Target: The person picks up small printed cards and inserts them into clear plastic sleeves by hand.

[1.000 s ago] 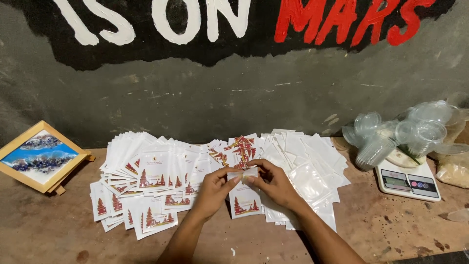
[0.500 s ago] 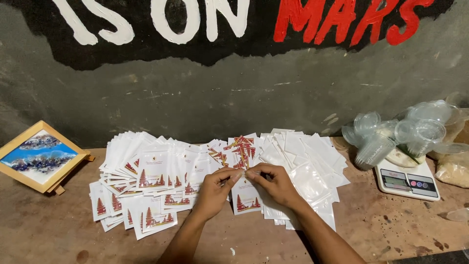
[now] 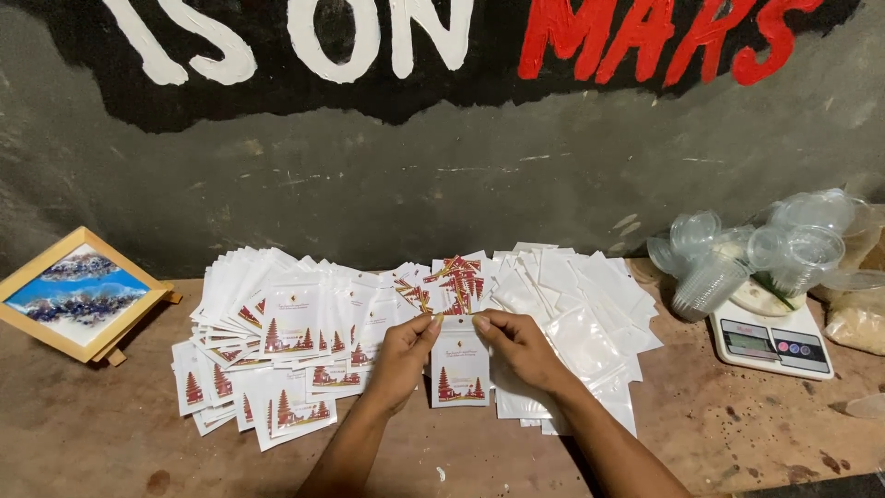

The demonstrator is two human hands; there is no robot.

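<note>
2 hands, L hand (image 3: 403, 355) & R hand (image 3: 519, 346), fingers pinched shut on top edge of white printed pouch (image 3: 460, 373), over pouch piles (image 3: 277, 350).

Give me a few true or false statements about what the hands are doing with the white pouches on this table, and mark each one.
1. Both hands pinch the top edge of one white pouch. True: the left hand and right hand grip it at its upper corners.
2. The held pouch is blank. False: it bears a red tower design.
3. A framed picture lies at the table's left end. True.
4. The digital scale sits left of the hands. False: it is on the right, under clear plastic cups.
5. Printed pouches are piled left of the hands. True.
</note>
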